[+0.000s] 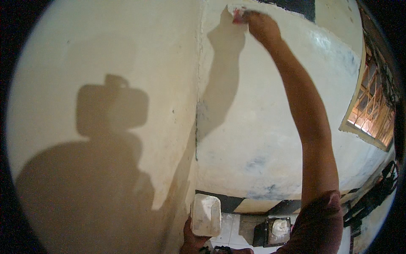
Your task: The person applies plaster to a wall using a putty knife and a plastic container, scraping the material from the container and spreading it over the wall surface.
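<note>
High on the wall [262, 101], just right of the room's corner, my right hand [264, 27] is closed around a small red-and-dark painting tool [238, 16]. The tool meets the wall near a patch of wet-looking white; blur hides whether it is a brush or a scraper. Low down by the corner, my left hand [194, 237] grips a white rectangular plastic tub [206, 232] from its left side and below. The tub's open top faces me, and whitish smears coat its inside.
A black painted band [296, 7] runs above my right hand. A barred window [372, 108] sits at the right. On the tiled floor stands a dark square stand [272, 241] with a white lump [280, 227] on top. Dark clothing-like items [374, 194] hang at the far right.
</note>
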`<state>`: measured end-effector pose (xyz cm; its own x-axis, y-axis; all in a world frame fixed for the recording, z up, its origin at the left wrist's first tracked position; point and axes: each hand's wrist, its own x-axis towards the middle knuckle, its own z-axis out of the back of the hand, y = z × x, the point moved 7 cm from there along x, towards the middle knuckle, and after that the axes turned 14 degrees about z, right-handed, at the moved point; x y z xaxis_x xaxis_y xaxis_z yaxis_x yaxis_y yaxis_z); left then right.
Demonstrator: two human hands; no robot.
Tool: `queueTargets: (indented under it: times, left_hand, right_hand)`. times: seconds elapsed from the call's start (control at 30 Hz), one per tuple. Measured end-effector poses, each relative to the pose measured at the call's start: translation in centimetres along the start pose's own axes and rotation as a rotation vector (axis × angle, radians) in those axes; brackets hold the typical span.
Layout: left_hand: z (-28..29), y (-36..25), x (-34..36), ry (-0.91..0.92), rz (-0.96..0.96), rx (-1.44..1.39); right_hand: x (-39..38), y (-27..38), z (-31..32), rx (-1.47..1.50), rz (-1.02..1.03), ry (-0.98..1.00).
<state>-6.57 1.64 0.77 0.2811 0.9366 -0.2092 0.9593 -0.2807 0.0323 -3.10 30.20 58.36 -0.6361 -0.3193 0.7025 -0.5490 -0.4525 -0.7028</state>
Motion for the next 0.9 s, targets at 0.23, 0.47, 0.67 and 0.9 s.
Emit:
queueTargets:
  times: [0.23, 0.47, 0.67, 0.9]
  left_hand:
    - [-0.6, -0.4, -0.6, -0.24, -0.233, 0.529]
    - [3.2, 0.7, 0.4, -0.15, 0.0, 0.109]
    - [1.4, 0.1, 0.6, -0.041, -0.192, 0.467]
    - [2.8, 0.3, 1.1, -0.196, -0.081, 0.273]
  right_hand:
    - [-22.1, 22.3, -4.4, -0.223, 0.391, 0.144]
    - [-16.2, 15.8, 1.3, 0.351, 0.002, 0.41]
    - [-2.3, -2.6, 3.8, -0.212, -0.115, 0.077]
    - [-14.4, 2.8, -3.8, -0.346, 0.143, 0.254]
